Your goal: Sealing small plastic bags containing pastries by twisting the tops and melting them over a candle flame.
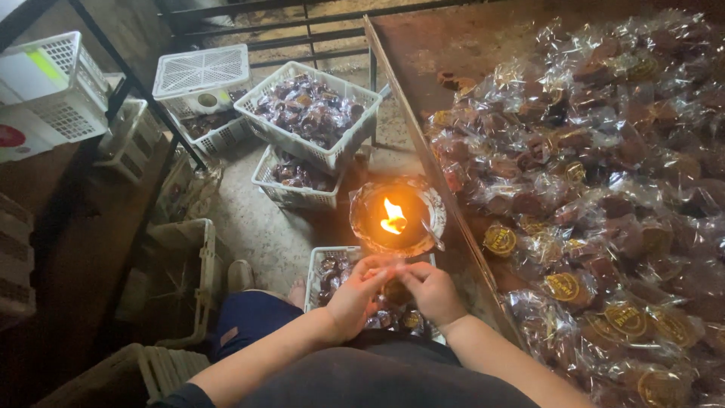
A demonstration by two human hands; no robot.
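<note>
Both hands, the left hand (355, 298) and right hand (432, 291), pinch what seems a small clear-wrapped brown sweet packet (396, 291) just below the flame-lit round metal dish (396, 219).

Clear plastic packets (596, 189) of dark brown sweets, many with round gold labels (500, 240), lie heaped over the worktop (423, 53) on the frame's right. More such packets fill white baskets (308, 113) at upper centre. A white box with a red round mark (10, 137) sits far left.
</note>
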